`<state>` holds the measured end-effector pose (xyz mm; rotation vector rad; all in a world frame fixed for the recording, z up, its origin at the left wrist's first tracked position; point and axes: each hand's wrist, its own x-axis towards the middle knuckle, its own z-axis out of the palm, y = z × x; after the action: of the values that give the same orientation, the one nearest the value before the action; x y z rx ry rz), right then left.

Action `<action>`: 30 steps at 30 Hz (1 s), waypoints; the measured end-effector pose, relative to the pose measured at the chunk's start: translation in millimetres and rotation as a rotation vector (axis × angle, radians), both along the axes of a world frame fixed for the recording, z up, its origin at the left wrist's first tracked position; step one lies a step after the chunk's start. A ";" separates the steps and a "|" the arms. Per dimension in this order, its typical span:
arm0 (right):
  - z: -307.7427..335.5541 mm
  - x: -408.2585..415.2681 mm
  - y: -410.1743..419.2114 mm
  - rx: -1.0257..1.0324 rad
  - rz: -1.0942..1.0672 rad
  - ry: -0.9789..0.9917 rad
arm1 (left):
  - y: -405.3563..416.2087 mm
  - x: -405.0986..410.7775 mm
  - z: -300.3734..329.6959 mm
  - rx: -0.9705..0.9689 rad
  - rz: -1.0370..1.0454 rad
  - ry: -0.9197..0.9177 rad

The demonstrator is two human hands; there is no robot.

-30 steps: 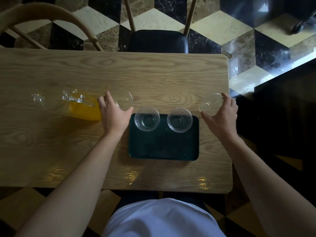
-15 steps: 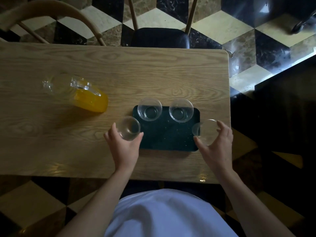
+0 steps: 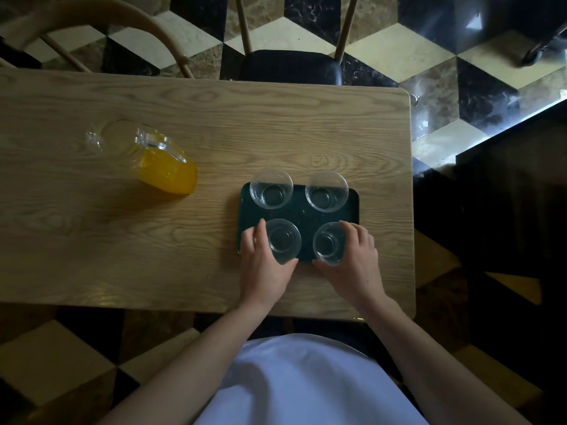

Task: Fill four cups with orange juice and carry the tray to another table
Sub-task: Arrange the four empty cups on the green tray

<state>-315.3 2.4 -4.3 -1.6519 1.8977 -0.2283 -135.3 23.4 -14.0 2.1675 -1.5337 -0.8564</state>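
A dark green tray (image 3: 302, 214) lies on the wooden table (image 3: 153, 228), near its right end. Two empty clear cups stand on the tray's far side, one at the left (image 3: 271, 188) and one at the right (image 3: 327, 191). My left hand (image 3: 264, 265) is wrapped around a third empty cup (image 3: 283, 239) on the tray's near left. My right hand (image 3: 352, 265) grips a fourth empty cup (image 3: 329, 243) on the near right. A clear pitcher (image 3: 153, 157) with orange juice in its lower part stands on the table to the left of the tray.
A chair with a black seat (image 3: 290, 67) stands at the table's far side, and a curved wooden chair back (image 3: 101, 16) is at the far left. The table's right edge (image 3: 411, 210) lies close to the tray. Below is a checkered tile floor.
Both hands carried their cups inward from beside the tray onto its near side. The camera view has shifted closer over the table.
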 end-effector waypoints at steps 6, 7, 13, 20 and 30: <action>-3.0 3.8 -1.7 -0.003 0.041 0.006 | -7.5 5.6 -6.8 0.047 -0.036 -0.033; -2.8 4.4 -2.2 -0.005 0.042 0.005 | -8.9 7.3 -7.6 0.062 -0.043 -0.038; -4.5 4.6 -2.6 -0.007 0.055 0.007 | -12.6 12.0 -10.6 0.071 -0.077 -0.031; -7.2 -2.1 -3.3 0.024 0.067 -0.039 | -8.4 15.4 -7.3 0.082 -0.047 0.064; -16.5 -30.1 -7.1 0.192 -0.575 -0.380 | -8.9 45.5 -8.8 0.132 0.352 0.312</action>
<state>-345.4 -4.7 -20.8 -0.8348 1.9719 -0.5300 -89.8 14.6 -22.7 2.1744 -0.9367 -1.1298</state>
